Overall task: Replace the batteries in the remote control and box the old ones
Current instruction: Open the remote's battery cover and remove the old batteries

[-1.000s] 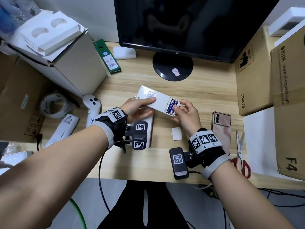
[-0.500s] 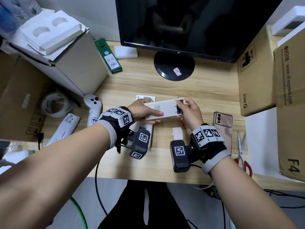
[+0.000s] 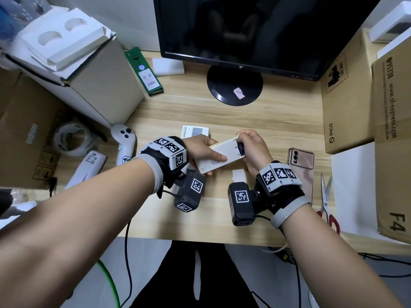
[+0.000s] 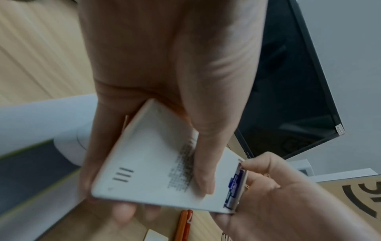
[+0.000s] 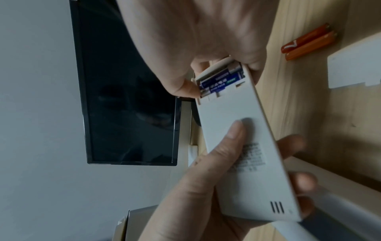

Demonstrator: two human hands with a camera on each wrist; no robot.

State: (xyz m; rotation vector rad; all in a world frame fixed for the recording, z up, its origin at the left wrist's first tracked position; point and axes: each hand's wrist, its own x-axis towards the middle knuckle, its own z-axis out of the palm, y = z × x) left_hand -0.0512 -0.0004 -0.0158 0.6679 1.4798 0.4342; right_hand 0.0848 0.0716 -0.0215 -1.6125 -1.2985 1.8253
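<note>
My left hand (image 3: 200, 150) grips the white remote control (image 3: 220, 156) above the desk by its plain end, back side up, thumb laid across the printed label (image 4: 185, 163). Its battery bay is open, with two blue batteries (image 5: 220, 79) inside. My right hand (image 3: 253, 147) wraps round the bay end, and the thumb tip (image 5: 185, 88) presses against the end of the blue batteries (image 4: 235, 187). The white battery cover (image 3: 239, 174) lies on the desk under my hands. Two orange batteries (image 5: 307, 42) lie side by side on the wood near the cover (image 5: 354, 70).
The monitor stand (image 3: 234, 85) is behind my hands. To the right are a pink phone (image 3: 301, 158), red-handled scissors (image 3: 327, 203) and cardboard boxes (image 3: 347, 107). At left stand a white carton (image 3: 100, 85), a game controller (image 3: 124, 138), a second remote (image 3: 86, 167) and a tape roll (image 3: 71, 138).
Both hands turned the remote from a diagonal to a flatter, edge-on pose and drew it nearer. My right hand moved from the bay's front to wrap round the bay end.
</note>
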